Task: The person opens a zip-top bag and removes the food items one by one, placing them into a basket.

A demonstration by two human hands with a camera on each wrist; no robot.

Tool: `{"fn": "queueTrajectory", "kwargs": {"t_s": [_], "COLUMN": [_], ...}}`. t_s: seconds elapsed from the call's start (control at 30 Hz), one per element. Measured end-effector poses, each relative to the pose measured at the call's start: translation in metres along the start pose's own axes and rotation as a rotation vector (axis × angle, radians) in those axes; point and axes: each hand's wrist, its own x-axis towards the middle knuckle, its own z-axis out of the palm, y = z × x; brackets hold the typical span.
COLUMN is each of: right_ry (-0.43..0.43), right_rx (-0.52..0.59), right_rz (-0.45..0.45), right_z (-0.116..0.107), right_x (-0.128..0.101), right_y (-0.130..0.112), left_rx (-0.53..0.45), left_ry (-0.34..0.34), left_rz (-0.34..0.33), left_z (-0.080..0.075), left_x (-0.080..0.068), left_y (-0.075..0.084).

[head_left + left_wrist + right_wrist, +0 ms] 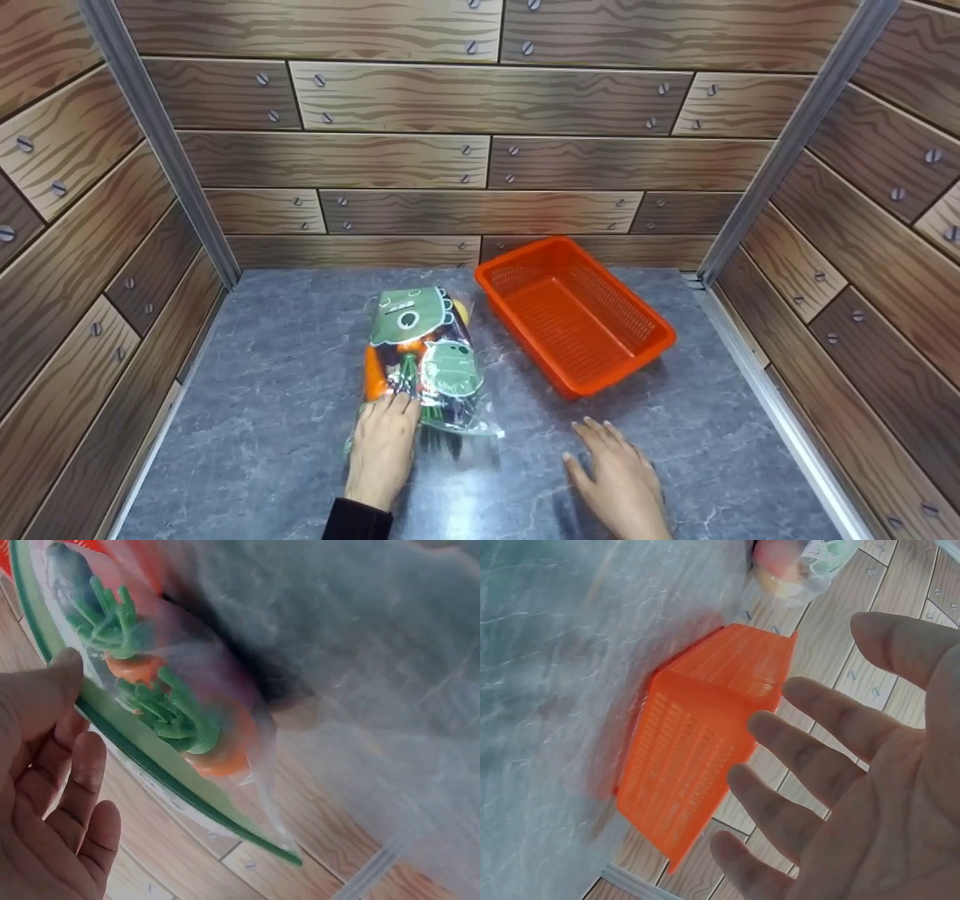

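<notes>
A clear plastic zip bag (452, 367) with green cartoon print lies on the grey surface left of centre. Through it show toy vegetables, among them orange carrots (217, 735) with green tops. My left hand (385, 442) is at the bag's near left corner. In the left wrist view, thumb and fingers of the left hand (56, 765) pinch the green zip edge. My right hand (619, 476) holds nothing, its fingers spread just in front of the red-orange basket (577, 330). The basket's slotted side faces the right hand (855, 772) in the right wrist view.
Wood-print panels (480, 97) wall in the grey marbled surface (277, 390) at the back and on both sides. Metal strips run up the two back corners, and a rail (780, 420) follows the right edge. The basket stands near the back wall.
</notes>
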Motion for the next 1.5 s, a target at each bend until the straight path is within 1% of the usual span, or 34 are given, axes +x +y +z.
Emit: {"fn": "queueTrajectory", "kwargs": {"t_s": [0.1, 0.17, 0.23, 0.3, 0.4, 0.57, 0.8, 0.93, 1.03, 1.13, 1.2, 1.37, 1.5], "right_ry": [0.077, 0.136, 0.176, 0.189, 0.200, 0.264, 0.306, 0.336, 0.343, 0.349, 0.352, 0.384, 0.425], "right_rx": [0.015, 0.027, 0.035, 0.046, 0.068, 0.120, 0.271, 0.397, 0.514, 0.606, 0.649, 0.691, 0.711], "right_rz": [-0.047, -0.089, -0.124, -0.138, -0.171, -0.286, -0.381, -0.449, -0.464, -0.464, -0.455, -0.428, -0.453], "right_z": [0.000, 0.001, 0.002, 0.001, 0.001, 0.004, 0.002, -0.001, -0.004, -0.007, -0.012, -0.029, -0.043], "right_x": [0.002, 0.003, 0.006, 0.009, 0.014, 0.023, 0.038, 0.053, 0.064, 0.074, 0.078, 0.085, 0.087], "right_y": [-0.004, -0.008, -0.011, -0.016, -0.023, -0.034, -0.047, -0.052, -0.055, -0.058, -0.060, -0.065, -0.069], "left_rx": [-0.036, -0.060, -0.077, -0.090, -0.101, -0.119, -0.138, -0.136, -0.133, -0.139, -0.155, -0.196, -0.229], "left_ry": [0.013, 0.040, 0.081, 0.119, 0.157, 0.206, 0.277, 0.320, 0.345, 0.359, 0.360, 0.337, 0.324], "left_rz": [0.006, 0.016, 0.026, 0.038, 0.047, 0.058, 0.092, 0.110, 0.134, 0.153, 0.157, 0.142, 0.124], "left_z": [-0.005, -0.007, -0.011, -0.015, -0.025, -0.042, -0.059, -0.068, -0.073, -0.078, -0.081, -0.091, -0.101], "left_x": [0.006, 0.010, 0.015, 0.020, 0.027, 0.036, 0.048, 0.058, 0.067, 0.076, 0.082, 0.095, 0.104], "left_y": [0.001, 0.001, 0.000, 0.000, -0.001, -0.002, -0.001, -0.002, -0.003, -0.006, -0.007, -0.008, -0.009]}}
